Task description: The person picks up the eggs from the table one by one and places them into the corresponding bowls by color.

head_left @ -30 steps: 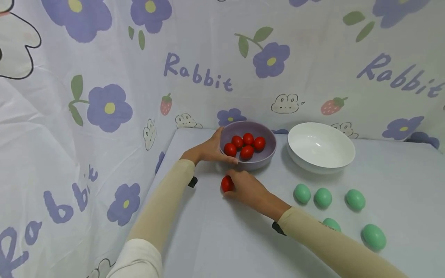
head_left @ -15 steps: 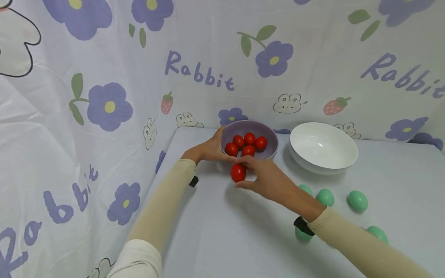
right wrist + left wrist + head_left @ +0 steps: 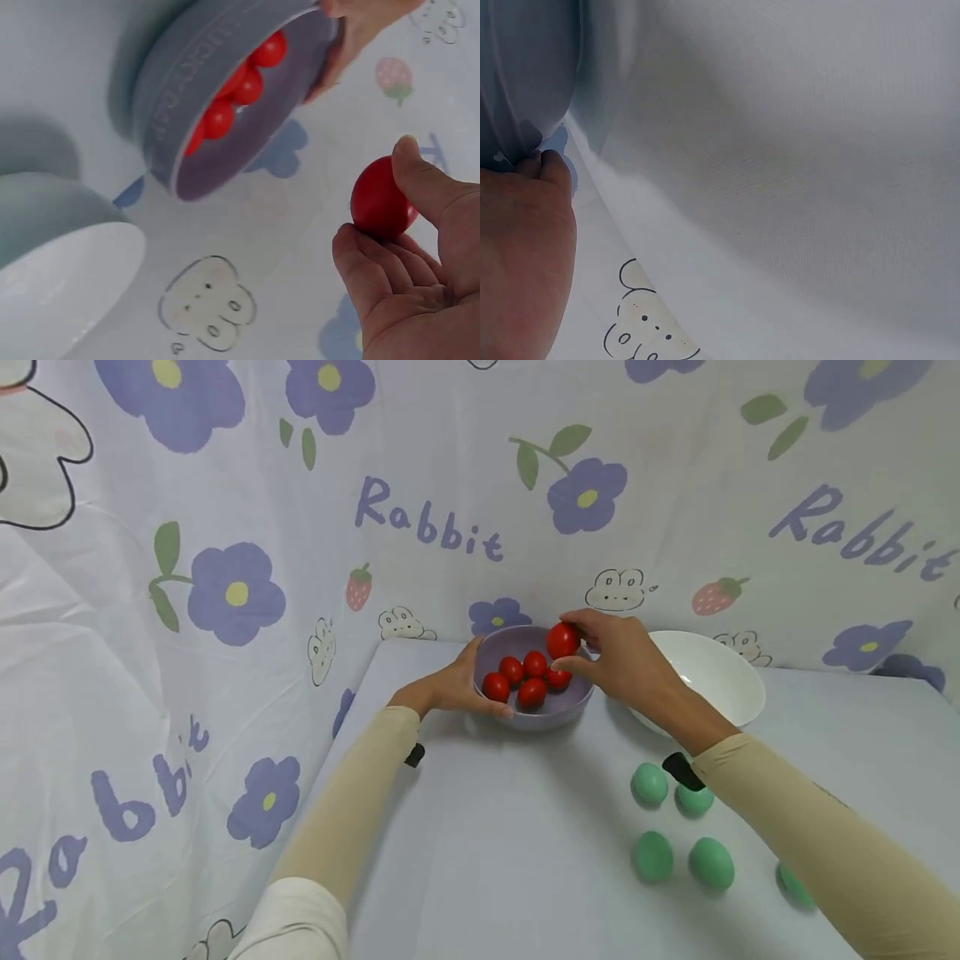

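My right hand (image 3: 633, 664) pinches a red egg (image 3: 562, 641) between thumb and fingertips, above the right side of a purple bowl (image 3: 547, 720). In the right wrist view the same egg (image 3: 381, 201) is held clear of the bowl. Several red eggs (image 3: 532, 693) lie inside the bowl. My left hand (image 3: 450, 683) grips the bowl's left side, thumb at the front and fingers round the back. The left wrist view shows that hand (image 3: 525, 232) against the bowl's outer wall (image 3: 529, 67).
Right of the purple bowl stands a white bowl (image 3: 720, 672), partly hidden by my right hand and forearm. Several green eggs (image 3: 650, 785) lie on the white table (image 3: 487, 860) at the right, some partly covered by the forearm. A patterned cloth (image 3: 450, 443) hangs behind and at the left.
My right hand has picked the red egg up from the table and carried it up and right, over the purple bowl. The left hand has stayed on the bowl.
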{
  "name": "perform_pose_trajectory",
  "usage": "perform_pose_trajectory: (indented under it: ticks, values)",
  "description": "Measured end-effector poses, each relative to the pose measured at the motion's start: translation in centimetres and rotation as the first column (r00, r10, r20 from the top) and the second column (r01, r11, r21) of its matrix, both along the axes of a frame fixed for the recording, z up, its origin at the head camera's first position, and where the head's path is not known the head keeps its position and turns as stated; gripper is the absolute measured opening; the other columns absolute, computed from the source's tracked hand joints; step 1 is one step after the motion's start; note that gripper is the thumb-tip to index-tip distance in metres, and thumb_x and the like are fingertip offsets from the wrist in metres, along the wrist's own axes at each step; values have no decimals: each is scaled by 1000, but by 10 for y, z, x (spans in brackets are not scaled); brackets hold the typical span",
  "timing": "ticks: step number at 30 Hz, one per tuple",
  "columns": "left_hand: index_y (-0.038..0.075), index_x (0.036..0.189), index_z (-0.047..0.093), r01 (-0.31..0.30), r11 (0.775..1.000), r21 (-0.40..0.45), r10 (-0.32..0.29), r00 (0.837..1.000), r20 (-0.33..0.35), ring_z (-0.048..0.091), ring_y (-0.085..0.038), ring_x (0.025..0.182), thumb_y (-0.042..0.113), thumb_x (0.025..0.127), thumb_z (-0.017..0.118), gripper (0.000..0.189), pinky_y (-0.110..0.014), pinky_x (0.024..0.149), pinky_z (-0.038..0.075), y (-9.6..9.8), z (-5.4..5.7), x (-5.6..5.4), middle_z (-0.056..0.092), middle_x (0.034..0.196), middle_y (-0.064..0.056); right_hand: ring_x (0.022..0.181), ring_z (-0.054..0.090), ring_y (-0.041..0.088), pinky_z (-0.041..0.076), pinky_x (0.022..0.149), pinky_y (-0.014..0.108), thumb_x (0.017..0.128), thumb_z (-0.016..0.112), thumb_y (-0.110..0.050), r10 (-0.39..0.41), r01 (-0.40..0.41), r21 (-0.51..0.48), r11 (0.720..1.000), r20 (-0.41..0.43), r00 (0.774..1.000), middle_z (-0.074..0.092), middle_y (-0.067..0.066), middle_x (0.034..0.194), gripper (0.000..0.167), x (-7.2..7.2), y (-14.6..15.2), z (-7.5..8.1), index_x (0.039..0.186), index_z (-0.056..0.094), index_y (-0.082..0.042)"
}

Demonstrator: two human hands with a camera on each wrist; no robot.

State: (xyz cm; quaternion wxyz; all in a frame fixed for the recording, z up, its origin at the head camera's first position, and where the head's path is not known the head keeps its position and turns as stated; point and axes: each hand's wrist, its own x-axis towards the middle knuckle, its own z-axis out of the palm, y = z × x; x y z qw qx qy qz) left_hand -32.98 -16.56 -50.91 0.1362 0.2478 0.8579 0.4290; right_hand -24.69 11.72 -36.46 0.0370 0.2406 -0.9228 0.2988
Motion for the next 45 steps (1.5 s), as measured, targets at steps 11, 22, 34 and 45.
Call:
perform_pose_trajectory:
  ticks: [11,22,34,45]
  values:
    - [17,168,4,-1,1000,-8,1,1000,16,32,-30,150,55,73,94,136,-51,115,45,-4,1,2,26,167,-9,118,67,37,56,104,50,90,86,-11,10,-19,265,964,35,999,72,18,129,59,-42,-13,-58,144,63,-3]
    - [14,167,9,28,998,55,-27,999,-16,35,-34,148,47,74,95,131,-55,114,46,0,3,2,29,164,-13,108,72,33,60,98,50,86,89,-8,52,-67,424,903,46,998,76,16,118,57,-46,-22,-79,138,67,-6]
    - [18,167,9,-2,1000,5,2,1000,16,37,-27,146,54,73,94,132,-50,115,46,-4,0,3,31,163,-7,86,71,27,63,85,42,81,93,-9,151,-119,542,832,-14,988,76,9,95,37,-54,-36,-86,114,76,-6]
    - [19,168,7,7,1000,-9,-7,1000,10,33,-28,150,52,74,93,132,-54,116,45,-4,-1,0,29,165,-6,83,71,26,64,81,40,84,88,-4,179,-111,631,768,-45,983,74,7,89,27,-58,-43,-90,108,75,-7]
